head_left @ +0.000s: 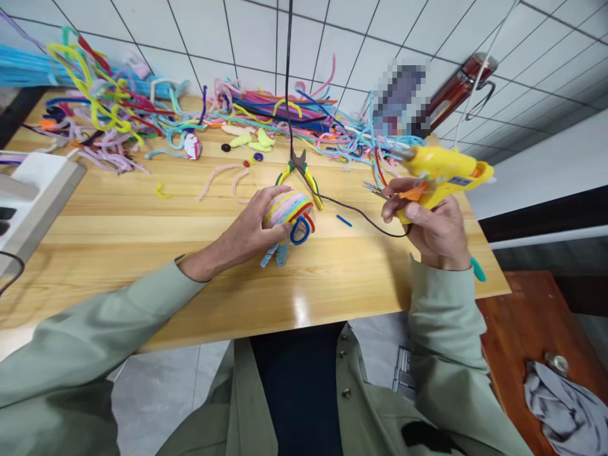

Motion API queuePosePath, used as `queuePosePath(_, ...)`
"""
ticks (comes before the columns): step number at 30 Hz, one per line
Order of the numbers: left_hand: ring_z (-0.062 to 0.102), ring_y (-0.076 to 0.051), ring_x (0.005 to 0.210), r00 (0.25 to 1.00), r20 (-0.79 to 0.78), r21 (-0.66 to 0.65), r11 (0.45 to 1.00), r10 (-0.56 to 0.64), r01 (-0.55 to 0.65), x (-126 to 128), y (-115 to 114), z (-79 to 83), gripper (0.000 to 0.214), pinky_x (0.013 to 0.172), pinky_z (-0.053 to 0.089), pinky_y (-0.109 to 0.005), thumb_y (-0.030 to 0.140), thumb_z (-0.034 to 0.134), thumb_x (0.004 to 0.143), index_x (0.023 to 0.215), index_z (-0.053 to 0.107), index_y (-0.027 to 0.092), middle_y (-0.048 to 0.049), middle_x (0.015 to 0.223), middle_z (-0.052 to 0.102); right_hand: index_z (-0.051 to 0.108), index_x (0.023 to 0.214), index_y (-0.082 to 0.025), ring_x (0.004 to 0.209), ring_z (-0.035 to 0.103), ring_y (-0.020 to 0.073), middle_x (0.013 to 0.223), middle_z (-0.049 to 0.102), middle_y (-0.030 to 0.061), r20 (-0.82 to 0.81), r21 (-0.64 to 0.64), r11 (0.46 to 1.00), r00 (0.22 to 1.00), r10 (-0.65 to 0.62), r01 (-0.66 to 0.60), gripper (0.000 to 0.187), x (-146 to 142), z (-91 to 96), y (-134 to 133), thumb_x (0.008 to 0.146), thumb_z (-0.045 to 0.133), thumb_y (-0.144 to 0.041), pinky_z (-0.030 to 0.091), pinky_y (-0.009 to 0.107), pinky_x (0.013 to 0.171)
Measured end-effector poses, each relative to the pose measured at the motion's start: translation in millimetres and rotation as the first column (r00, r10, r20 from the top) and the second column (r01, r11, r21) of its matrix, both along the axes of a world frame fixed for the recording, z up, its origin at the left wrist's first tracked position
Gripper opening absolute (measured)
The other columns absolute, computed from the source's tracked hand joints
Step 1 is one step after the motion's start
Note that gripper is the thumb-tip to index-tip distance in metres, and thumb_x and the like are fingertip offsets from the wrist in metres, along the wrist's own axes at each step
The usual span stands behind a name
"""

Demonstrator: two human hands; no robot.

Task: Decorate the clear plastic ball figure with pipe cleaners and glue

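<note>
My left hand (247,231) is closed around a small ball-shaped craft figure (289,215) wound from pastel pipe cleaners, with red and blue loops at its side and blue legs below; it rests on the wooden table (118,234). To the right, my right hand (434,231) grips a yellow hot glue gun (444,174) with an orange trigger, its nozzle pointing left and held a little above the table, apart from the figure. The gun's black cord (361,215) runs across the tabletop.
Yellow-handled pliers (300,174) lie just behind the figure. A tangle of coloured pipe cleaners (142,120) covers the table's far side. A white power strip (33,190) sits at left. A red wooden stool with grey cloth (565,399) stands lower right.
</note>
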State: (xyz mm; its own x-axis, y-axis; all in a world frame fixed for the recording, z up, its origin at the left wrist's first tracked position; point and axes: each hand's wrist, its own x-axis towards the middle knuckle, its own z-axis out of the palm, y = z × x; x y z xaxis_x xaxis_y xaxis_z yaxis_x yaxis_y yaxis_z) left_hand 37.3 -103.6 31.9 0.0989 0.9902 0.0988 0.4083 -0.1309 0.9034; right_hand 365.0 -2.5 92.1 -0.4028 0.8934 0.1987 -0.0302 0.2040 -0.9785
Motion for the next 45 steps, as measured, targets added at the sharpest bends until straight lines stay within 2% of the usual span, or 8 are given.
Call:
queuePosePath(3,0.061,-0.038,0.141,0.999,-0.034,-0.006,1.000,-0.013,0.013,-1.1,0.9,3.4,0.078,0.126,0.051,-0.056,0.044,0.066,0.089,0.160,0.050,0.015,-0.0174,0.161,0.056,0.085,0.105,-0.028,0.071,0.068,0.0173,0.110,0.083,0.0056,0.072,-0.028,0.987,0.985,0.160,-0.158,0.041,-8.0,-2.1,6.5,0.078,0.100,-0.054,0.061,0.037,0.069)
queuePosePath(6,0.060,-0.038,0.142,0.998,-0.062,-0.012,1.000,-0.009,0.009,-1.6,2.0,6.1,0.077,0.127,0.050,-0.056,0.042,0.065,0.089,0.160,0.050,0.015,-0.0170,0.162,0.057,0.082,0.094,-0.024,0.068,0.064,0.0169,0.095,0.079,0.0052,0.138,-0.063,0.962,0.952,0.274,-0.267,0.041,-11.1,-10.3,14.2,0.080,0.098,-0.058,0.059,0.039,0.072)
queuePosePath(10,0.058,-0.040,0.145,0.997,-0.078,-0.006,1.000,-0.011,0.010,-2.1,2.7,8.6,0.076,0.128,0.048,-0.058,0.045,0.066,0.091,0.160,0.051,0.016,-0.0163,0.161,0.059,0.077,0.086,-0.023,0.071,0.058,0.0174,0.078,0.069,0.0018,0.217,-0.104,0.934,0.909,0.356,-0.341,0.045,-12.3,-20.0,15.2,0.085,0.092,-0.065,0.052,0.035,0.071)
queuePosePath(14,0.058,-0.040,0.143,0.997,-0.071,0.010,1.000,0.005,-0.004,-2.5,2.4,7.3,0.076,0.126,0.050,-0.060,0.048,0.068,0.092,0.160,0.052,0.018,-0.0161,0.157,0.060,0.078,0.090,-0.024,0.072,0.057,0.0176,0.080,0.069,0.0012,0.269,-0.141,0.915,0.875,0.402,-0.377,0.048,-11.3,-21.6,11.5,0.085,0.089,-0.070,0.047,0.032,0.066)
queuePosePath(20,0.058,-0.038,0.143,0.997,-0.081,0.054,0.999,0.009,-0.005,-2.7,1.4,2.0,0.076,0.129,0.047,-0.055,0.049,0.067,0.092,0.159,0.053,0.018,-0.0150,0.160,0.058,0.081,0.090,-0.026,0.064,0.051,0.0167,0.075,0.066,-0.0007,0.295,-0.132,0.905,0.856,0.425,-0.404,0.042,-15.2,-18.9,9.6,0.088,0.088,-0.067,0.050,0.034,0.068)
queuePosePath(26,0.058,-0.038,0.142,0.994,-0.109,0.072,0.997,0.004,0.004,-2.1,0.7,2.0,0.075,0.128,0.047,-0.056,0.049,0.067,0.094,0.160,0.052,0.019,-0.0152,0.162,0.058,0.082,0.091,-0.026,0.070,0.057,0.0190,0.071,0.063,-0.0009,0.327,-0.098,0.903,0.843,0.426,-0.419,0.042,-17.9,-19.7,10.4,0.091,0.084,-0.068,0.057,0.038,0.082)
queuePosePath(34,0.057,-0.036,0.146,0.992,-0.122,0.096,0.995,-0.012,0.024,-3.7,2.9,-3.6,0.077,0.131,0.045,-0.052,0.053,0.067,0.095,0.161,0.050,0.018,-0.0152,0.162,0.057,0.083,0.097,-0.025,0.071,0.057,0.0183,0.076,0.065,-0.0005,0.338,-0.122,0.909,0.844,0.416,-0.399,0.039,-16.3,-23.3,8.6,0.092,0.085,-0.064,0.055,0.036,0.083)
queuePosePath(45,0.058,-0.037,0.144,0.994,-0.111,0.089,0.995,-0.025,0.035,-4.6,3.5,-4.2,0.073,0.131,0.045,-0.055,0.050,0.067,0.095,0.160,0.051,0.020,-0.0150,0.160,0.058,0.077,0.081,-0.024,0.070,0.055,0.0173,0.073,0.061,-0.0012,0.371,-0.105,0.903,0.826,0.424,-0.417,0.044,-20.4,-21.5,7.1,0.094,0.082,-0.066,0.055,0.036,0.085)
